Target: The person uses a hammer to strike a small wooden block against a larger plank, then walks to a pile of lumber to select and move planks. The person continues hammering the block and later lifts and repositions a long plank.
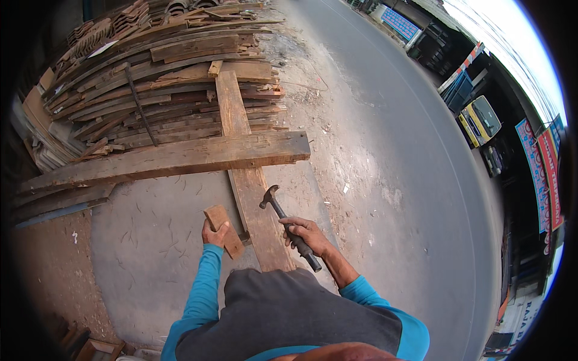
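A short wooden block (224, 231) is gripped in my left hand (214, 233), thumb over its upper face, just left of a long plank. My right hand (306, 236) is wrapped round the dark handle of a claw hammer (270, 197), whose metal head points up and away over the plank's right edge. The plank (259, 207) runs from my lap away from me. Across it lies a thick wooden beam (180, 157), reaching far to the left, its right end jutting past the plank.
Beyond the beam rises a big stack of old boards (174, 90), with a dark bar (139, 105) against it and roof tiles (114, 27) behind. Bent nails lie scattered on the grey ground sheet (156, 240). A road (415, 150) passes on the right, with a yellow truck (480, 122) beyond.
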